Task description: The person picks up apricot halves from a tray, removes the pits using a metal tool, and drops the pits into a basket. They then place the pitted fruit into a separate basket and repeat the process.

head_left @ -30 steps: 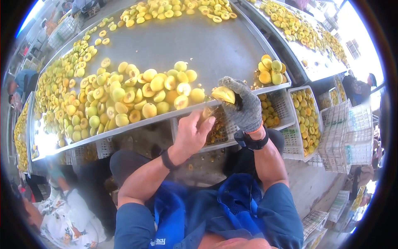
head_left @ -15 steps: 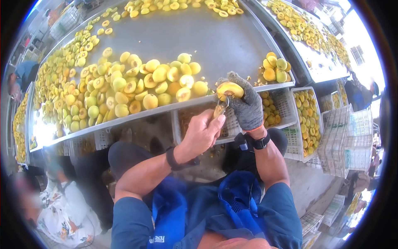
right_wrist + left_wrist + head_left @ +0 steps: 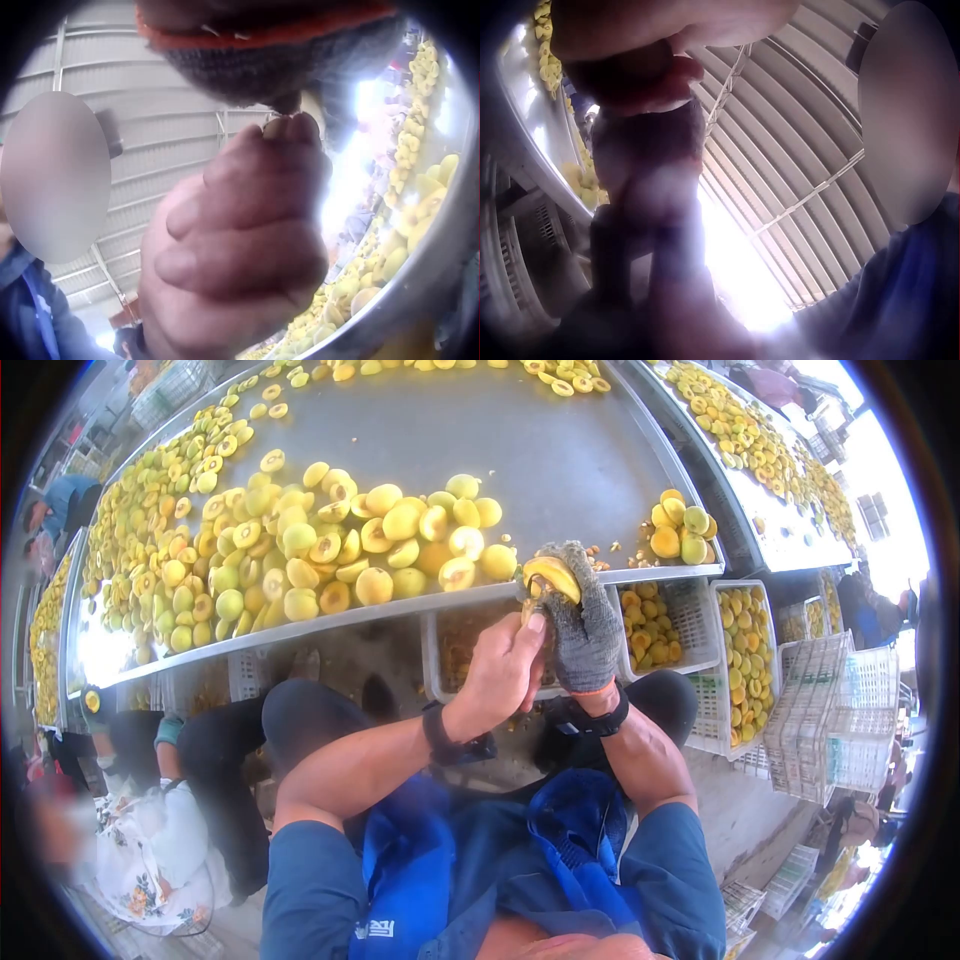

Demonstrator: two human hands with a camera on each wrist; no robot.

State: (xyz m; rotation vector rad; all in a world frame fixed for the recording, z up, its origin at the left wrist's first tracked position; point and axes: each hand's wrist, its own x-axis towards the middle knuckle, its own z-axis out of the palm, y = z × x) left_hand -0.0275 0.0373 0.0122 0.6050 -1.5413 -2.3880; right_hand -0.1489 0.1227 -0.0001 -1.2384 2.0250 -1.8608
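In the head view my bare left hand (image 3: 503,663) grips a small tool (image 3: 531,607) with a light handle, its tip against a yellow fruit (image 3: 556,576). My right hand (image 3: 583,635), in a grey knitted glove, holds that fruit just beyond the metal table's near edge (image 3: 400,605). The tool's tip is partly hidden by fingers and fruit. In the right wrist view the curled fingers of my left hand (image 3: 240,232) show below the glove (image 3: 277,64). The left wrist view is dark and blurred, with my left hand (image 3: 637,34) across its top.
Many yellow fruits, whole and halved, cover the table's left part (image 3: 240,570); a small pile (image 3: 680,528) lies near its right corner. Fruit-filled crates (image 3: 745,660) stand below at the right, beside stacked white crates (image 3: 810,710). Another person's gloved hand (image 3: 169,730) is at the left.
My left hand has moved up and right, bringing the tool against the fruit. The fruit has turned in my right hand, and the head view has shifted slightly.
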